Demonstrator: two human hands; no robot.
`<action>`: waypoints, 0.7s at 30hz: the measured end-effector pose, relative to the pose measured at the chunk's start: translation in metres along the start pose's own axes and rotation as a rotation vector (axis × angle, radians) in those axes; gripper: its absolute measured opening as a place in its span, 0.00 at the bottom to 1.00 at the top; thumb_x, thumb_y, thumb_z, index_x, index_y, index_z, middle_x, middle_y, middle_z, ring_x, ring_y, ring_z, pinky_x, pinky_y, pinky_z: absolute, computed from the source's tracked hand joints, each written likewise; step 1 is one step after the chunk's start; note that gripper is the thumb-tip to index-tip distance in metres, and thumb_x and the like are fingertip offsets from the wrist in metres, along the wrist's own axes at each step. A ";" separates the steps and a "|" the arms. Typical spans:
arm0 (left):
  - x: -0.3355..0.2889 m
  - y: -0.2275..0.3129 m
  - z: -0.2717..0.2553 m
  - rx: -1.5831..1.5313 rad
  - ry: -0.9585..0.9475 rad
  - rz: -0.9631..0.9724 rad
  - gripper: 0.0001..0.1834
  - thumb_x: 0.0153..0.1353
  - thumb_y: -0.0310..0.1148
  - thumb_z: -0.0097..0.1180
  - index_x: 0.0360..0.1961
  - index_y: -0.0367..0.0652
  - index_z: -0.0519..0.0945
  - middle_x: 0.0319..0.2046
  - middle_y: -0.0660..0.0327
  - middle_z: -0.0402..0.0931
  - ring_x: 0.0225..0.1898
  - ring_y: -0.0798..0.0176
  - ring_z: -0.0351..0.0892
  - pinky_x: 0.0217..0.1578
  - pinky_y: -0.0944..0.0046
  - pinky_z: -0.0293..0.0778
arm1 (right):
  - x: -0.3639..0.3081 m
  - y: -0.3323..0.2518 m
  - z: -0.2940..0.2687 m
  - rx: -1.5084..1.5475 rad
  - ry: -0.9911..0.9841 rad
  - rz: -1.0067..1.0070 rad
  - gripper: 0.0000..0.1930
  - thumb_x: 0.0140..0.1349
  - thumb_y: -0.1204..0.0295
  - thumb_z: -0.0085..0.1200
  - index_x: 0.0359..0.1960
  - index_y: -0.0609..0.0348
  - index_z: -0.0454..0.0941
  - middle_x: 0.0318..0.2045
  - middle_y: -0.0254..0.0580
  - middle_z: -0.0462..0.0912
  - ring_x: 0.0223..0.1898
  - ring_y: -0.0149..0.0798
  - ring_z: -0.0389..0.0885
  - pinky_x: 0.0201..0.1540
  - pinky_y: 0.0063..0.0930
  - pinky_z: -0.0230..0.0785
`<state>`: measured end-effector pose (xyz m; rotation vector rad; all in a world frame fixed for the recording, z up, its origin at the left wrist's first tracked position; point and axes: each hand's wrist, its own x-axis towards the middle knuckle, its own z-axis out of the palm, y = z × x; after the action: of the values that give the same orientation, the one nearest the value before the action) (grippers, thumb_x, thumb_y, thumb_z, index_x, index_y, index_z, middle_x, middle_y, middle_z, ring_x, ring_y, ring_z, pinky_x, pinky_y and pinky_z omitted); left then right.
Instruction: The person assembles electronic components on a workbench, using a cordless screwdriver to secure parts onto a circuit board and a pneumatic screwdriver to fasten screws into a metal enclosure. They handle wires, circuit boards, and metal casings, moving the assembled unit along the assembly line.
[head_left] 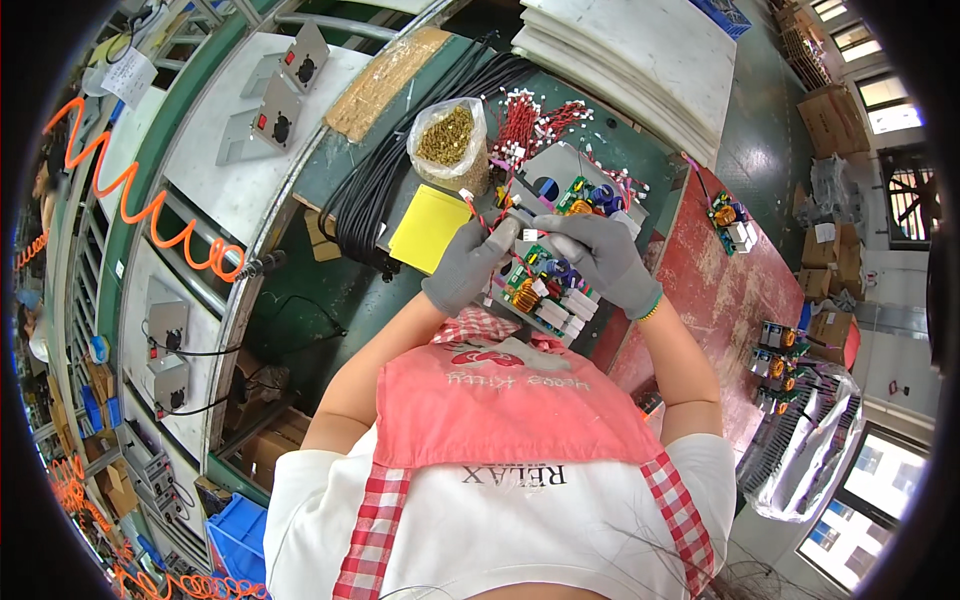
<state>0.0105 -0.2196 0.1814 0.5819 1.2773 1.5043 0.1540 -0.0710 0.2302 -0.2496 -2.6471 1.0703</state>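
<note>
Both my hands wear grey gloves and work over a green circuit board point(545, 290) with copper coils, blue capacitors and white connectors. My left hand point(468, 265) pinches a thin red-and-white wire lead with a small white connector point(466, 196) at its tip. My right hand point(605, 260) rests on the board's upper part, fingers curled around it. Another similar board point(583, 195) in a grey metal housing lies just beyond my hands.
A clear bag of brass screws point(449, 140), a bundle of red wires with white plugs point(530, 120), a yellow pad point(429, 228) and black cables point(375, 190) lie on the green bench. More boards point(732, 222) sit on the red table to the right. White foam sheets point(640, 50) are stacked at the back.
</note>
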 end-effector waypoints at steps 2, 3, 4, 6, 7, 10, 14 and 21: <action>-0.004 0.001 0.005 0.085 0.013 0.053 0.16 0.67 0.42 0.46 0.40 0.39 0.75 0.22 0.71 0.65 0.23 0.78 0.60 0.25 0.75 0.58 | 0.001 0.004 0.009 -0.055 -0.016 -0.012 0.12 0.62 0.71 0.51 0.46 0.58 0.79 0.30 0.46 0.81 0.32 0.42 0.81 0.35 0.30 0.71; -0.001 -0.006 0.001 0.084 0.013 0.061 0.15 0.65 0.42 0.49 0.39 0.40 0.76 0.24 0.70 0.68 0.26 0.79 0.61 0.26 0.75 0.60 | 0.004 0.002 0.014 -0.076 -0.008 -0.033 0.12 0.62 0.71 0.52 0.46 0.58 0.79 0.30 0.46 0.81 0.32 0.42 0.81 0.35 0.31 0.71; 0.001 -0.015 -0.002 0.140 0.020 0.124 0.15 0.65 0.42 0.50 0.38 0.40 0.76 0.24 0.71 0.68 0.26 0.78 0.61 0.27 0.75 0.60 | 0.006 0.002 0.018 -0.099 -0.007 -0.055 0.12 0.61 0.71 0.52 0.46 0.58 0.79 0.30 0.46 0.81 0.32 0.42 0.81 0.35 0.31 0.70; 0.003 -0.030 -0.008 0.252 0.042 0.251 0.14 0.64 0.42 0.51 0.37 0.40 0.77 0.24 0.71 0.68 0.27 0.78 0.62 0.27 0.74 0.61 | 0.010 0.002 0.018 -0.062 -0.116 0.111 0.11 0.59 0.69 0.55 0.42 0.58 0.81 0.30 0.43 0.83 0.31 0.37 0.81 0.36 0.28 0.71; 0.003 -0.031 -0.010 0.278 0.045 0.266 0.14 0.64 0.41 0.52 0.36 0.40 0.76 0.23 0.71 0.67 0.26 0.78 0.61 0.26 0.74 0.60 | 0.013 0.006 0.016 -0.050 -0.161 0.186 0.11 0.58 0.69 0.57 0.41 0.57 0.81 0.30 0.43 0.83 0.31 0.36 0.81 0.36 0.27 0.72; -0.001 -0.045 -0.019 0.169 0.153 0.076 0.13 0.63 0.41 0.52 0.35 0.41 0.76 0.22 0.71 0.66 0.24 0.77 0.61 0.26 0.74 0.60 | 0.032 0.031 0.004 -0.071 -0.137 0.338 0.10 0.54 0.69 0.60 0.37 0.56 0.83 0.30 0.42 0.84 0.30 0.32 0.81 0.37 0.25 0.72; -0.011 -0.063 -0.043 0.227 0.051 -0.009 0.10 0.63 0.39 0.51 0.34 0.43 0.72 0.22 0.72 0.63 0.24 0.77 0.60 0.26 0.74 0.60 | 0.049 0.131 -0.004 -0.358 -0.186 0.399 0.09 0.49 0.71 0.62 0.34 0.54 0.84 0.31 0.42 0.84 0.34 0.39 0.82 0.40 0.30 0.73; -0.031 -0.080 -0.060 0.041 0.087 -0.151 0.12 0.61 0.37 0.53 0.36 0.38 0.76 0.26 0.64 0.72 0.27 0.72 0.69 0.28 0.69 0.67 | 0.054 0.209 0.043 -0.574 -0.453 0.539 0.08 0.44 0.75 0.60 0.29 0.55 0.83 0.31 0.42 0.83 0.34 0.42 0.82 0.41 0.31 0.74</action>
<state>0.0015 -0.2799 0.0969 0.4395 1.3906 1.3941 0.1015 0.0641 0.0642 -0.9840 -3.3647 0.4817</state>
